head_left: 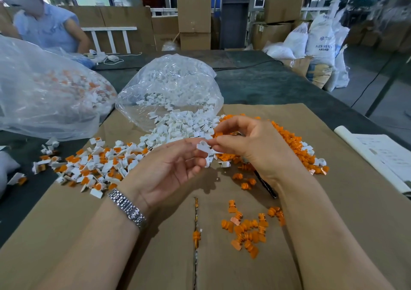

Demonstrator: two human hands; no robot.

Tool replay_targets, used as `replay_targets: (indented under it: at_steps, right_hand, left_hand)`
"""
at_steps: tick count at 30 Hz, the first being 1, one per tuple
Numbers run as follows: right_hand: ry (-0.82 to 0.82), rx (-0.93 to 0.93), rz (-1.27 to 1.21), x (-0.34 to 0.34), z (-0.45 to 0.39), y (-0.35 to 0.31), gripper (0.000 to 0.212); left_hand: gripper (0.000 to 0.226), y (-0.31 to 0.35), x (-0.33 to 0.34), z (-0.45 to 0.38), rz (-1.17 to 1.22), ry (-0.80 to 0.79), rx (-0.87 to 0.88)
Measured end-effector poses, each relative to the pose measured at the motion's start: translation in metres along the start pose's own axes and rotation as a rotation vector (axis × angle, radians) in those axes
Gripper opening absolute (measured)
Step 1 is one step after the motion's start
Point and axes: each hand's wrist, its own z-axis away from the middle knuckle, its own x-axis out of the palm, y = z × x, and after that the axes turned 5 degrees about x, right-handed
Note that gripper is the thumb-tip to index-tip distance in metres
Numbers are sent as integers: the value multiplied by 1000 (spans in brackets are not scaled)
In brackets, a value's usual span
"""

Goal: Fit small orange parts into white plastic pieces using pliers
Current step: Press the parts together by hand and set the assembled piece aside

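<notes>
Holding a small white plastic piece (204, 148) above a sheet of brown cardboard (333, 200), a person works w/ both hands at centre frame. Piece's long axis runs roughly upper left to lower right, rounded end toward the left; exact facing can't be told. Left hand (171, 169) is palm-up, wrist at lower left w/ a metal watch (127, 208), fingers curled, fingertips pinching the piece from the left. Right hand (251, 147) comes in from lower right, back of hand up, thumb & forefinger pressed together on the piece's right edge; other fingers loosely bent. Can't tell whether an orange part sits between them. Just beyond the hands: heap of loose white pieces (178, 129) spilling from a clear bag (171, 85). Right of that, a pile of orange parts (295, 147); more orange parts (249, 229) scattered nearer the body. Left: heap of white pieces w/ orange fitted (93, 165). A dark tool handle (265, 185), possibly pliers, lies under the right wrist.
</notes>
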Motion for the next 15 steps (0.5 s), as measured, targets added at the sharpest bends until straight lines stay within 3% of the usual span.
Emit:
replay_targets:
  at_steps: [3, 8, 15]
  right_hand:
    - [-13, -51, 81, -1, 0, -1, 12]
    - [-47, -138, 0, 1, -1, 0, 10]
    - [10, -221, 83, 7, 0, 1, 16]
  left_hand:
    - [19, 0, -2, 0, 40, -22, -3]
    - [18, -1, -2, 0, 59, -32, -3]
    - [19, -3, -2, -1, 72, -17, 38]
